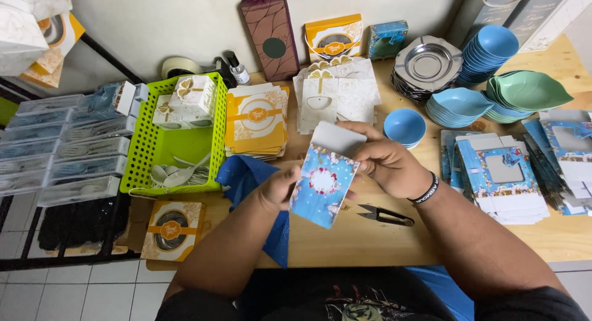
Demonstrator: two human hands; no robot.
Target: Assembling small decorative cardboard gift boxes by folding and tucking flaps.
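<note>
Two hands are closed on one blue box above the surface.

The box (324,185), blue with a round window, is pinched at its lower left edge by the left hand (277,188), while its grey top flap is gripped by the right hand (385,164); it appears only partly shaped, the flap not yet shut. Small snips (385,216) lie just beside, on the wooden surface (370,241), and a single blue bowl (404,126) sits behind. Flat blue boxes (499,179) are stacked to the right, seemingly unfolded as yet. Farther out, stacked bowls (490,49), steel plates (427,65) and a green basket (176,139) are seen. A white wall and tiled floor enclose it.
</note>
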